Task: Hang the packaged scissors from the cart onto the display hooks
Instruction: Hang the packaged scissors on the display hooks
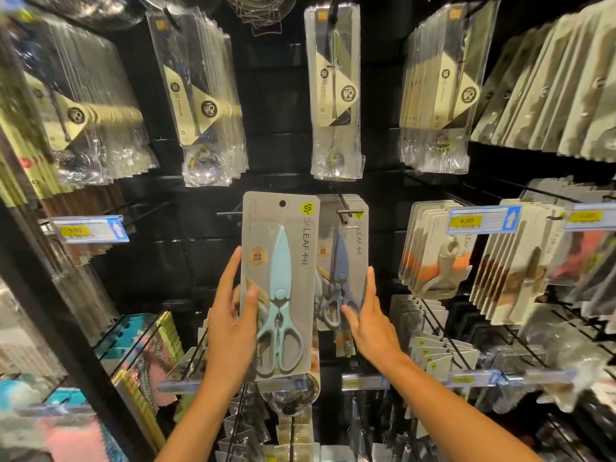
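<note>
My left hand [231, 325] grips a grey card pack of light-blue scissors [280, 281] by its lower left edge, thumb across the front, holding it upright before the black display wall. Its hang hole sits at the top, to the right of a bare hook [230, 214]. Just right of it, a stack of dark-blue scissors packs [346, 258] hangs on another hook [346, 211]. My right hand [370, 321] rests open against the lower right side of that hanging stack, fingers spread. The cart is out of view.
Clear-packed ladles and whisks [336, 91] hang in the row above. Peeler packs [433, 251] and more carded tools hang to the right, behind a price tag [483, 220]. Another price tag [90, 230] sticks out at the left. Lower hooks hold more packs [430, 351].
</note>
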The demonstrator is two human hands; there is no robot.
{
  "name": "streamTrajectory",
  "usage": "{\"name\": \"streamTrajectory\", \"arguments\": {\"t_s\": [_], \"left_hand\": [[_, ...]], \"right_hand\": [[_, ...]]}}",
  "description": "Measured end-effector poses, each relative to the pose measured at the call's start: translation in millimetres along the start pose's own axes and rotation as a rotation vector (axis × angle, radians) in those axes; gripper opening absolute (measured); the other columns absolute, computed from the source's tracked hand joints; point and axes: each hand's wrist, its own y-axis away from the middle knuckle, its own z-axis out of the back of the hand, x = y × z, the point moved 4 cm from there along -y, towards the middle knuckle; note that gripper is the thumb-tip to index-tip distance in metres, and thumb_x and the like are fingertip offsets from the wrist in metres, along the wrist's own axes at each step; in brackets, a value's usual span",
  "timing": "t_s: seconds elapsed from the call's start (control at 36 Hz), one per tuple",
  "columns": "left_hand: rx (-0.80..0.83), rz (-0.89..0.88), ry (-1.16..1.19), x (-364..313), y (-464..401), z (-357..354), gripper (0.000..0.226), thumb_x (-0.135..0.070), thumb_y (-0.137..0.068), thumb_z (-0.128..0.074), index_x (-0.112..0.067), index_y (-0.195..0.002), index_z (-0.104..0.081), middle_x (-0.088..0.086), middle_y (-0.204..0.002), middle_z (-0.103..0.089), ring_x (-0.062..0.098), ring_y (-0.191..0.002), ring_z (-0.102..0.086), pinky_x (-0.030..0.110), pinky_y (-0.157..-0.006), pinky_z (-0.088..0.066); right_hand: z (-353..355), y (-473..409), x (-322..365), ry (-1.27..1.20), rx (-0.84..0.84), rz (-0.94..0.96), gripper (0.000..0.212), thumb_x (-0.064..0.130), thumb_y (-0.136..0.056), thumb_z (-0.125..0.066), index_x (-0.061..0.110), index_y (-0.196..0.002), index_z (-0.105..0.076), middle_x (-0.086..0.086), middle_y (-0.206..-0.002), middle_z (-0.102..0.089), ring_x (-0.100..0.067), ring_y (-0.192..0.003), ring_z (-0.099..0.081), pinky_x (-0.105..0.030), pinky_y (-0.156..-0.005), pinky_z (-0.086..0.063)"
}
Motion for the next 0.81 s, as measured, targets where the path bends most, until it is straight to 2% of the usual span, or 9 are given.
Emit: {"name": "streamTrajectory", "arguments": {"t_s": [0.06,0.11,0.17,0.28,0.44,0.53,0.58,0.64,0.81], "left_hand": [[0.007,-0.005,-0.006,-0.1,1.3,-0.9,0.060,-0.019,-0.102,-0.051,-0.043,-0.153,-0.031,0.003,-0.141,-0.060,0.016,-0.113,-0.069,0.022,-0.076,-0.060],[0.014,-0.013,-0.016,0.2,2.9,-1.4,0.060,-0.017,-0.102,-0.050,-0.041,-0.153,-0.031,0.006,-0.138,-0.062,0.015,-0.111,-0.069,0.020,-0.074,-0.060],[0.014,-0.016,-0.016,0.8,4.5,-1.5,0.060,-0.016,-0.103,-0.049,-0.041,-0.154,-0.030,0.004,-0.138,-0.062,0.015,-0.110,-0.070,0.021,-0.074,-0.060],[0.006,-0.015,-0.010,2.3,8.5,-3.0,0.060,-0.013,-0.103,-0.049,-0.039,-0.154,-0.030,0.002,-0.141,-0.060,0.017,-0.113,-0.069,0.024,-0.076,-0.061],[0.029,-0.002,0.013,0.0,16.6,-16.8,0.060,-0.010,-0.103,-0.048,-0.037,-0.153,-0.030,0.003,-0.137,-0.062,0.016,-0.111,-0.070,0.023,-0.076,-0.060],[0.036,0.006,0.011,-0.5,19.8,-23.9,0.060,-0.012,-0.103,-0.049,-0.038,-0.154,-0.030,-0.001,-0.135,-0.064,0.014,-0.110,-0.070,0.023,-0.076,-0.060],[0.039,0.025,0.026,1.3,21.7,-27.0,0.061,-0.013,-0.103,-0.049,-0.037,-0.155,-0.029,-0.010,-0.128,-0.069,0.014,-0.106,-0.072,0.025,-0.076,-0.061],[0.057,0.034,0.023,2.1,23.6,-30.0,0.062,-0.010,-0.103,-0.048,-0.033,-0.156,-0.026,-0.018,-0.119,-0.071,0.013,-0.102,-0.073,0.026,-0.075,-0.061],[0.143,0.076,-0.005,10.3,31.5,-35.2,0.067,-0.008,-0.102,-0.049,-0.036,-0.156,-0.021,-0.027,-0.127,-0.065,0.007,-0.113,-0.068,0.023,-0.083,-0.059]], "right_hand": [[4.8,6.0,-0.1,-0.032,-0.016,0.013,0.102,0.048,-0.097,-0.058,0.050,-0.148,0.030,-0.007,-0.161,-0.032,-0.031,-0.114,-0.065,-0.043,-0.078,-0.058],[10.5,11.5,0.4,-0.067,-0.039,0.051,0.101,0.049,-0.096,-0.060,0.053,-0.148,0.027,-0.001,-0.166,-0.022,-0.028,-0.143,-0.042,-0.046,-0.099,-0.050],[18.7,18.1,4.0,-0.120,-0.056,0.092,0.096,0.049,-0.097,-0.059,0.059,-0.146,0.023,0.003,-0.166,-0.019,-0.021,-0.151,-0.028,-0.045,-0.113,-0.039],[37.1,34.3,28.4,-0.314,0.019,0.186,0.082,0.047,-0.098,-0.056,0.059,-0.151,0.005,0.016,-0.161,-0.028,-0.004,-0.145,-0.034,-0.039,-0.117,-0.037],[54.0,52.6,71.7,-0.528,0.193,0.297,0.084,0.027,-0.101,-0.056,0.043,-0.158,0.004,0.014,-0.136,-0.058,0.001,-0.118,-0.062,-0.013,-0.093,-0.049],[58.1,56.9,81.0,-0.550,0.181,0.312,0.085,0.017,-0.102,-0.057,0.046,-0.157,0.000,0.014,-0.114,-0.068,-0.013,-0.100,-0.070,-0.024,-0.086,-0.057],[58.7,57.0,78.3,-0.542,0.136,0.309,0.083,0.013,-0.102,-0.056,0.049,-0.157,-0.006,0.008,-0.108,-0.069,-0.026,-0.086,-0.068,-0.036,-0.085,-0.056],[59.5,56.9,72.6,-0.529,0.107,0.298,0.081,0.010,-0.102,-0.056,0.053,-0.155,-0.014,0.005,-0.103,-0.068,-0.034,-0.082,-0.064,-0.038,-0.083,-0.056],[62.7,66.2,60.1,-0.509,0.108,0.265,0.076,0.007,-0.102,-0.055,0.059,-0.148,-0.026,0.020,-0.118,-0.069,-0.010,-0.100,-0.073,-0.037,-0.093,-0.060]]}}
